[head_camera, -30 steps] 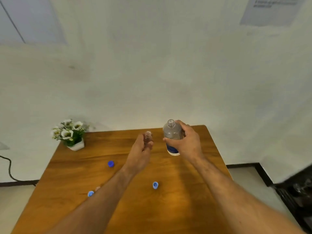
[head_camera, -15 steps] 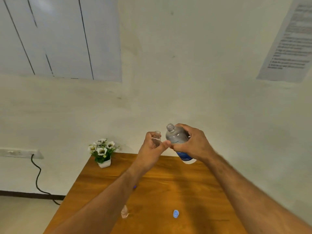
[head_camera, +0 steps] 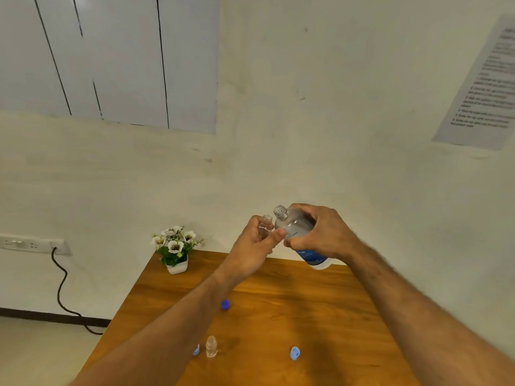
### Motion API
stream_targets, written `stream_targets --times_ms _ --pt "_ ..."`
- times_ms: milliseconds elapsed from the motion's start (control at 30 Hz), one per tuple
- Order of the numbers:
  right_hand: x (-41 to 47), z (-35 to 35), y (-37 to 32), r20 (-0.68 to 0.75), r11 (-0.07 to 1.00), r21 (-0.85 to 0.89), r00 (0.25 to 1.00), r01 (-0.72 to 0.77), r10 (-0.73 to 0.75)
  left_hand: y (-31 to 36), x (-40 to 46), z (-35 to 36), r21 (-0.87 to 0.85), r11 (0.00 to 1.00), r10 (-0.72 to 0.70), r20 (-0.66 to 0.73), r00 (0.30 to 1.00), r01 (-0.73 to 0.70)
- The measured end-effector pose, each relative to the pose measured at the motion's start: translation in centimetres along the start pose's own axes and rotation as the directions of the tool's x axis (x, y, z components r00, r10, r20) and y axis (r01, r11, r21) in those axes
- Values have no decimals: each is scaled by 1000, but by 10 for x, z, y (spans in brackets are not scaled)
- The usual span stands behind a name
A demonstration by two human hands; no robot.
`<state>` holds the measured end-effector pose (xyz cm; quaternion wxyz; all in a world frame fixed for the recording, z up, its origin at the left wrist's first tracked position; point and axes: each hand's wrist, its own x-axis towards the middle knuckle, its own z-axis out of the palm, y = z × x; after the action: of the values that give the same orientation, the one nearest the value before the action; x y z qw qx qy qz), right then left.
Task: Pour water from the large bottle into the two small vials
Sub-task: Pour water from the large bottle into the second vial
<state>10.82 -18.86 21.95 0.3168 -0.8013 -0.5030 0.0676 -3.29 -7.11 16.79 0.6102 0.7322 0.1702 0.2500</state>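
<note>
Off-white wall (head_camera: 334, 121) behind, with pale grey panels (head_camera: 111, 57) upper left and a printed sheet (head_camera: 485, 87) upper right, its text too blurred to read. Wall socket strip (head_camera: 30, 243) at far left, black cable (head_camera: 62, 291) trailing down from it to the floor. Wooden table (head_camera: 320, 316) below, running from the wall toward the camera.

Held up above the far edge of the table: large bottle (head_camera: 299, 232), clear, uncapped, blue label low on its body, gripped around the middle by the right hand (head_camera: 323, 232), fingers wrapped over the top side and thumb underneath. Tilted, neck up and to the left, base down and to the right. Just left of its neck, a small vial (head_camera: 264, 227), clear and open-mouthed, roughly upright, pinched between thumb and fingers of the left hand (head_camera: 252, 249). Mouth of the vial just beside the bottle's neck and slightly lower; left thumb tip touching or nearly touching the bottle's shoulder.

On the table, near left of centre: second vial (head_camera: 211, 346), clear, upright, uncapped. Just left of it a blue cap (head_camera: 196, 350), partly hidden by the left forearm. Another blue cap (head_camera: 225, 304) farther back beside that forearm, and a third blue cap (head_camera: 294, 353) to the near right. Small white pot of white flowers (head_camera: 174, 249) at the far left corner of the table
</note>
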Motion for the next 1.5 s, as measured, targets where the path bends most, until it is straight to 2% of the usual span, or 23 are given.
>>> stream_targets --times_ms 367,733,1033,1500 --pt "-3 -8 -10 40 996 -88 999 -3 6 -6 3 -4 16 1000 18 43 999 -19" --pt "-4 -13 -14 88 985 -170 996 22 -7 -15 6 -6 100 995 16 56 998 -21" --pt "2 -12 -8 141 963 -268 990 32 7 -24 5 -2 77 997 3 50 999 -7" --pt "4 -13 -11 162 944 -328 987 38 17 -30 6 0 59 998 -6 40 999 3"
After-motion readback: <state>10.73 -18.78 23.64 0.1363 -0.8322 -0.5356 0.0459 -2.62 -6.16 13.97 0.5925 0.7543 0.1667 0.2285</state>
